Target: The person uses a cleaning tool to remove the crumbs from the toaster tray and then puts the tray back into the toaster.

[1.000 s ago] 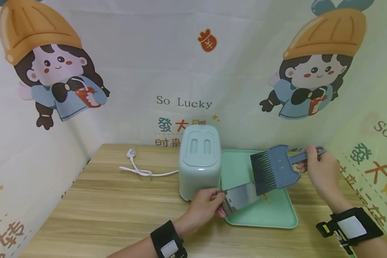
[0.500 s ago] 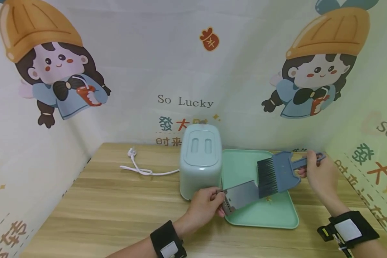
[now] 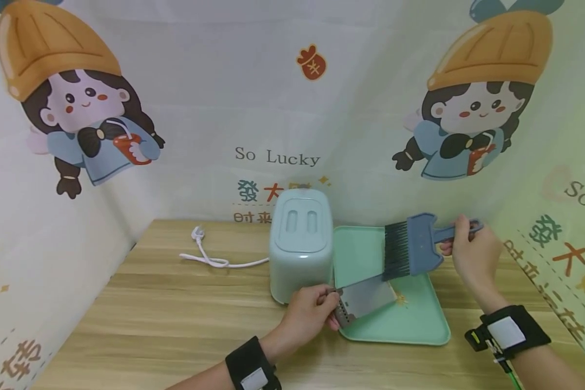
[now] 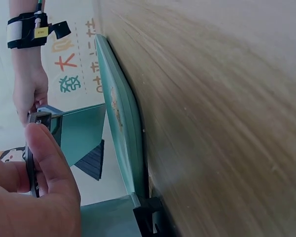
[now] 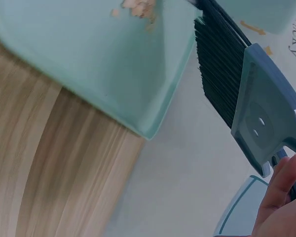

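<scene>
My left hand (image 3: 306, 311) pinches the dark, holed end of a flat metal crumb tray (image 3: 368, 297). It slants over the green tray (image 3: 414, 330), its far end pointing right. My right hand (image 3: 475, 260) grips the handle of a blue hand brush (image 3: 423, 244) with long black bristles. In the head view the bristle tips overlap the crumb tray's far upper corner. Pale crumbs (image 5: 140, 7) lie on the green tray in the right wrist view, just beyond the metal's end. From the left wrist view, the metal sheet (image 4: 84, 131) is tilted above the green tray.
A pale green toaster (image 3: 302, 244) stands directly left of the green tray, close behind my left hand. Its white cord and plug (image 3: 216, 262) lie on the wooden table (image 3: 175, 319) to the left. A printed cloth (image 3: 273, 108) hangs behind and at both sides.
The brush first slid right and down along the metal's end, then rose and came back slightly left with my right hand. My left hand and the crumb tray stayed nearly still.
</scene>
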Demonstrator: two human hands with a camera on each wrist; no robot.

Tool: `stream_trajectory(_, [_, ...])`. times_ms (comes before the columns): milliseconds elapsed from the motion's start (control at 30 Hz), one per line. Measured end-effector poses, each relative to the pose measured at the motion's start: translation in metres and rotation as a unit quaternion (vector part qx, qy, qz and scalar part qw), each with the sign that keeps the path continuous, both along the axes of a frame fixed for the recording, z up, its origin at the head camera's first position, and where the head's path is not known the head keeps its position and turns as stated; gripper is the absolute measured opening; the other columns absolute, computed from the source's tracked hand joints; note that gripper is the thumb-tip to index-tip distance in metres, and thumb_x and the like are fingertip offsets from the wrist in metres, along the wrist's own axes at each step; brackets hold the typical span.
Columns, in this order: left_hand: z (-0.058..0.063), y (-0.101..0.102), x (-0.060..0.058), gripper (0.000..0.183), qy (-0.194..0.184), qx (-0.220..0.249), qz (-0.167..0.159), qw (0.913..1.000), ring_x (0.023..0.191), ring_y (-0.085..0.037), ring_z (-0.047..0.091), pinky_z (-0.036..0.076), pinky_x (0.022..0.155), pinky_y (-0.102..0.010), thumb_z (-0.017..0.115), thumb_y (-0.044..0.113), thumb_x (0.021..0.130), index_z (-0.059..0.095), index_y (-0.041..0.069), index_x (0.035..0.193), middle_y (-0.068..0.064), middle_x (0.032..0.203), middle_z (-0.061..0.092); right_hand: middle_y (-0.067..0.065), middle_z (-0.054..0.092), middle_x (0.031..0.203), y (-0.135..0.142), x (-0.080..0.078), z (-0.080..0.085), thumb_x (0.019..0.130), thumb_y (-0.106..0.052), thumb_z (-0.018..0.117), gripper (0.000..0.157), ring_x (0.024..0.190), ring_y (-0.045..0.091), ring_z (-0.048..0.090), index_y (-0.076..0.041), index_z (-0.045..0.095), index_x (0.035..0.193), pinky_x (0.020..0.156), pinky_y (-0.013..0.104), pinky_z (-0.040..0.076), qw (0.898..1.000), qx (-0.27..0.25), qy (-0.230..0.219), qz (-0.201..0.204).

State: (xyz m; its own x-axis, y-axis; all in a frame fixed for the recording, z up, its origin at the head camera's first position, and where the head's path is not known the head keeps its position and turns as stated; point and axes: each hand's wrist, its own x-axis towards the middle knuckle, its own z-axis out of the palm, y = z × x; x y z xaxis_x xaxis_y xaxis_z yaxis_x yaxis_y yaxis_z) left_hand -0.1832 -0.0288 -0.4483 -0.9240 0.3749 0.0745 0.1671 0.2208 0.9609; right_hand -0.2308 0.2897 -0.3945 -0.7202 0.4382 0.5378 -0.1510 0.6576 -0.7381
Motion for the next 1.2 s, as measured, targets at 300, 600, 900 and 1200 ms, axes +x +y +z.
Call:
stream_trajectory(300, [0.000,-0.003,-0.001,0.015,-0.002,0.005,0.007,1.0000,0.057,-0.016,0.063,0.048,0.050,-0.020,0.056,0.018,0.097,0.067,0.008,0.098,0.001,0.070,0.067,0.004,0.064,0.057,-0.001,-0.001,0.004,0.102,-0.039,0.036,0.046,0.043,0.005,0.057,-0.004,0.064,0.095,0.037,0.014,0.044,0.999,-0.008,0.033,-0.009])
stream_trajectory(600, [0.002,-0.001,-0.001,0.015,-0.012,0.030,0.007,0.9995,0.059,-0.017,0.064,0.057,0.063,-0.047,0.055,0.016,0.097,0.067,0.006,0.099,-0.001,0.073,0.067,0.011,0.062,0.058,-0.010,0.004,-0.001,0.102,-0.030,0.042,0.039,0.041,0.004,0.055,0.001,0.064,0.092,0.035,0.013,0.042,0.995,0.034,0.087,0.025])
stream_trajectory(900, [0.002,-0.002,-0.001,0.015,0.007,0.023,0.015,0.9996,0.058,-0.017,0.064,0.057,0.062,-0.046,0.055,0.016,0.097,0.067,0.006,0.097,-0.001,0.070,0.067,0.006,0.063,0.059,-0.005,0.011,0.009,0.103,-0.034,0.041,0.039,0.044,0.006,0.058,-0.003,0.063,0.097,0.039,0.013,0.045,0.997,-0.001,0.079,0.021])
stream_trajectory(1200, [0.004,-0.001,0.001,0.014,0.040,-0.001,0.020,0.9990,0.056,-0.014,0.063,0.057,0.056,-0.036,0.055,0.016,0.097,0.067,0.008,0.096,0.003,0.068,0.066,0.006,0.063,0.055,0.002,0.020,-0.013,0.103,-0.031,0.039,0.041,0.041,0.011,0.057,0.000,0.065,0.094,0.039,0.017,0.048,0.998,0.008,0.030,0.059])
